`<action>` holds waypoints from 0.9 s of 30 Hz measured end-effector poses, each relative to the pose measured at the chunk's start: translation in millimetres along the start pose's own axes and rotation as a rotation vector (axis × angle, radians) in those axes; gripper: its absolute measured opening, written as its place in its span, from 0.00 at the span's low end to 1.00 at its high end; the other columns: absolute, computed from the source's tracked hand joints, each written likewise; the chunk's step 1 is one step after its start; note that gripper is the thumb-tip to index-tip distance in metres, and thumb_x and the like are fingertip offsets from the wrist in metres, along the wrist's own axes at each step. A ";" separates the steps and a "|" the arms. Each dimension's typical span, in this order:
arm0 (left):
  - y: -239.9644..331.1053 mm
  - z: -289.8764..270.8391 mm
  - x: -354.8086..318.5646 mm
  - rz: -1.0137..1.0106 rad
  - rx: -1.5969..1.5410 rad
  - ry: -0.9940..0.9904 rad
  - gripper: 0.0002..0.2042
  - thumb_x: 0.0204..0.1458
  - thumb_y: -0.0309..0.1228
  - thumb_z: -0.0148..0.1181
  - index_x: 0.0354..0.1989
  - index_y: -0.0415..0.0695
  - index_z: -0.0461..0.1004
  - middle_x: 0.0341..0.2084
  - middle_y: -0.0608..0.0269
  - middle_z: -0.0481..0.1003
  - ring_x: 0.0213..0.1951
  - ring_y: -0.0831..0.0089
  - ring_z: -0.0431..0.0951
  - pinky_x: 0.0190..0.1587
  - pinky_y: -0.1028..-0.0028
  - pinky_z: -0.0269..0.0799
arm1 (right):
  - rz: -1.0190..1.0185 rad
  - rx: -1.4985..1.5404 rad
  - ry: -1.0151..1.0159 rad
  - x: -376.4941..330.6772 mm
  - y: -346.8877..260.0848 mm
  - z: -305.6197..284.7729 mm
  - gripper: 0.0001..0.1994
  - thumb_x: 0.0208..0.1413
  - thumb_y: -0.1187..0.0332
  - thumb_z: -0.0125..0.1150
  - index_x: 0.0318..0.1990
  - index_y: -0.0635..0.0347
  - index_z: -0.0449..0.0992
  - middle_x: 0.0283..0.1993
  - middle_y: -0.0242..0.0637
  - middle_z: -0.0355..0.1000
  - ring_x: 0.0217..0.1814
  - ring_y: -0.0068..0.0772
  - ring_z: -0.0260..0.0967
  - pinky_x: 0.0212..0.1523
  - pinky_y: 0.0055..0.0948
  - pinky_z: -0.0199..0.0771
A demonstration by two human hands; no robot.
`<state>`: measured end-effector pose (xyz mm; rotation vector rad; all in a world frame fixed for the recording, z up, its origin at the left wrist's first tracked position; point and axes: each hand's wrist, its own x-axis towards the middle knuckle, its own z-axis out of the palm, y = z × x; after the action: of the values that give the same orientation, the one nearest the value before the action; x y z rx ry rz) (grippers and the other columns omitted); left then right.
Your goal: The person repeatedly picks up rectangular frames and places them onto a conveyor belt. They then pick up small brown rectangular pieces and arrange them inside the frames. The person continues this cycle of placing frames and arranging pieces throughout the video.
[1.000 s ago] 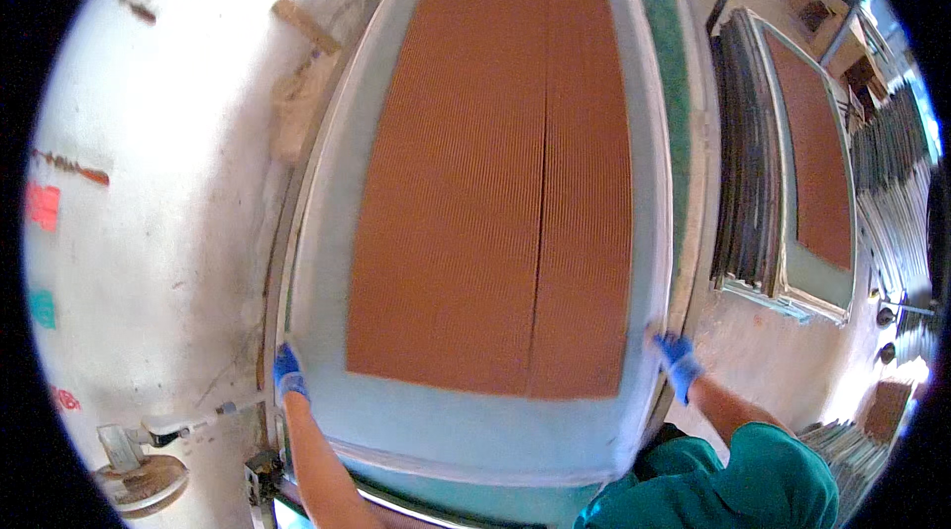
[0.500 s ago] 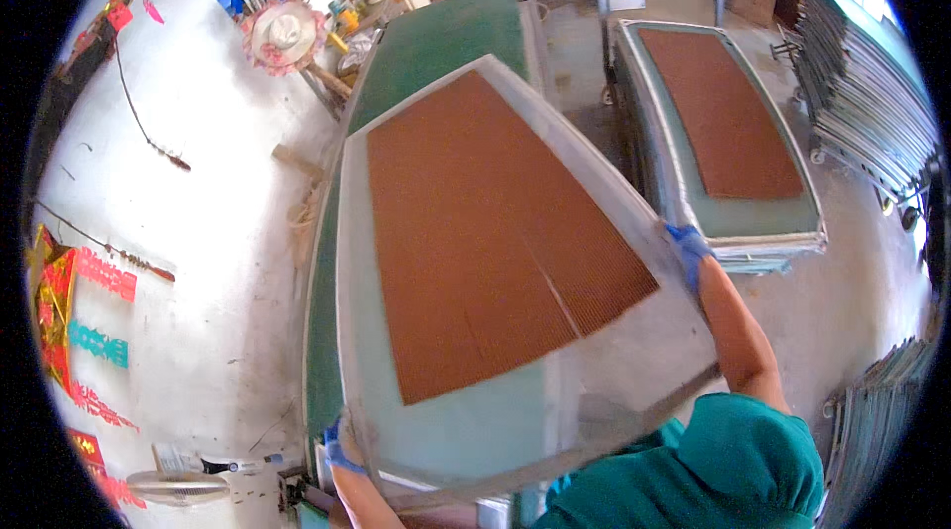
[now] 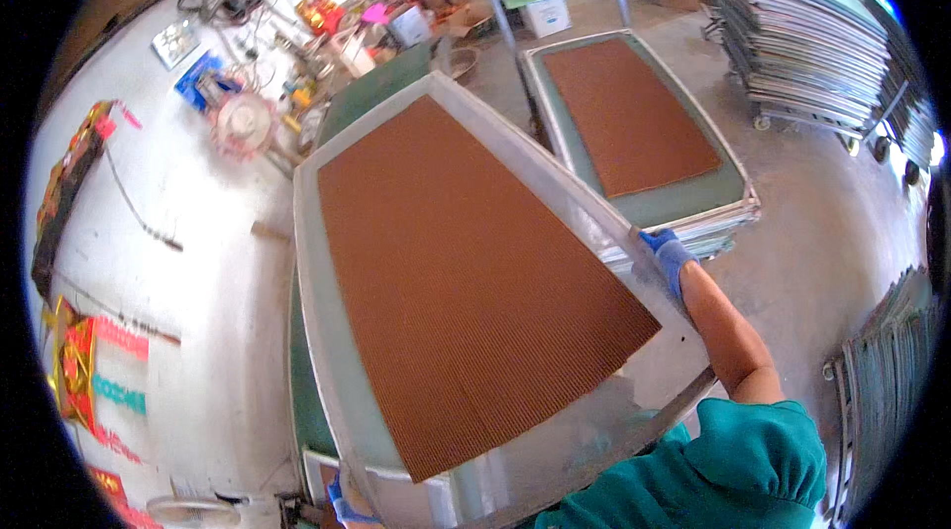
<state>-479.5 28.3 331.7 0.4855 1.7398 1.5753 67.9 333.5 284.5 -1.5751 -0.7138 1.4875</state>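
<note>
Between my hands a large mesh frame (image 3: 362, 410) with a pale rim is held up at a slant. Spread over it lies a brown, finely ridged layer (image 3: 475, 281) of thin parallel strands. My right hand (image 3: 670, 257), in a blue glove, is closed round the right rim. The left hand (image 3: 349, 507), also blue-gloved, grips the near left corner; its fingers are partly hidden under the rim. Beneath the frame and beyond its far end shows a green surface (image 3: 371, 93). A glimpse of another pale-edged frame (image 3: 319, 465) appears below, by my left hand.
To the right stands a stack of frames (image 3: 745, 210) topped by another brown layer (image 3: 634, 118). Tall frame stacks (image 3: 802, 44) on wheels stand far right, with more frames (image 3: 887, 370) near right. A white wall (image 3: 218, 271) runs along the left; a hat (image 3: 243, 123) and clutter lie beyond.
My view has turned toward the right, so the wall things and the right stack sit farther left. Both hands keep their hold on the frame. A pale gap in the brown layer no longer shows.
</note>
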 end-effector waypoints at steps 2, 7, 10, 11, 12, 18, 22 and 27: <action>-2.2 24.3 6.9 -0.282 -0.289 -0.147 0.14 0.48 0.35 0.52 0.43 0.46 0.68 0.27 0.68 0.68 0.28 0.77 0.68 0.28 0.76 0.65 | 0.022 -0.017 0.077 3.6 -4.5 -29.9 0.21 0.46 0.50 0.56 0.26 0.63 0.68 0.17 0.41 0.64 0.11 0.34 0.60 0.10 0.32 0.58; -13.6 143.1 36.2 -0.179 0.092 -0.013 0.19 0.51 0.39 0.47 0.50 0.44 0.63 0.45 0.62 0.67 0.42 0.72 0.67 0.43 0.75 0.65 | 0.041 0.143 0.143 55.5 -9.6 -118.1 0.19 0.47 0.53 0.55 0.24 0.64 0.71 0.17 0.37 0.64 0.14 0.31 0.60 0.13 0.32 0.60; -24.7 256.6 77.5 -0.147 0.095 -0.146 0.19 0.50 0.39 0.48 0.49 0.44 0.64 0.43 0.61 0.68 0.41 0.70 0.68 0.42 0.74 0.66 | 0.006 0.141 0.240 121.0 -25.8 -182.3 0.20 0.46 0.52 0.56 0.23 0.64 0.71 0.18 0.37 0.65 0.15 0.32 0.61 0.16 0.33 0.61; -31.2 297.4 95.3 -0.138 0.106 -0.190 0.19 0.50 0.40 0.48 0.48 0.44 0.64 0.42 0.60 0.68 0.41 0.69 0.69 0.42 0.73 0.67 | -0.016 0.057 0.303 146.1 -32.2 -203.5 0.21 0.45 0.51 0.56 0.22 0.64 0.71 0.18 0.37 0.65 0.16 0.31 0.61 0.16 0.33 0.62; -38.3 341.0 111.2 -0.135 0.110 -0.224 0.19 0.50 0.40 0.48 0.48 0.44 0.65 0.41 0.60 0.69 0.41 0.69 0.69 0.42 0.73 0.67 | -0.008 -0.059 0.396 173.5 -45.4 -231.7 0.21 0.45 0.51 0.56 0.21 0.64 0.71 0.18 0.37 0.65 0.16 0.31 0.61 0.17 0.33 0.62; -66.5 582.4 195.4 -0.043 0.162 -0.425 0.19 0.47 0.42 0.50 0.45 0.45 0.67 0.38 0.58 0.71 0.38 0.65 0.71 0.40 0.69 0.69 | 0.051 -0.124 0.515 301.5 -143.9 -360.7 0.22 0.44 0.50 0.57 0.18 0.64 0.69 0.17 0.36 0.63 0.16 0.30 0.60 0.17 0.34 0.61; -74.1 699.2 227.7 -0.110 0.262 -0.679 0.22 0.48 0.44 0.48 0.47 0.43 0.66 0.41 0.57 0.70 0.40 0.64 0.72 0.42 0.67 0.69 | 0.069 0.025 0.549 370.3 -204.7 -396.0 0.19 0.46 0.54 0.55 0.17 0.62 0.67 0.15 0.36 0.61 0.13 0.31 0.59 0.15 0.33 0.60; -118.2 760.1 239.7 -0.304 0.125 -0.576 0.20 0.53 0.43 0.41 0.41 0.37 0.70 0.35 0.58 0.72 0.35 0.67 0.73 0.36 0.68 0.69 | 0.126 -0.057 0.575 434.4 -215.3 -431.0 0.17 0.46 0.55 0.55 0.17 0.60 0.68 0.15 0.35 0.61 0.13 0.31 0.59 0.13 0.32 0.59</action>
<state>-66.5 700.0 165.9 0.6289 1.3872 0.9903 579.3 728.6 227.9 -1.9943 -0.3289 1.0178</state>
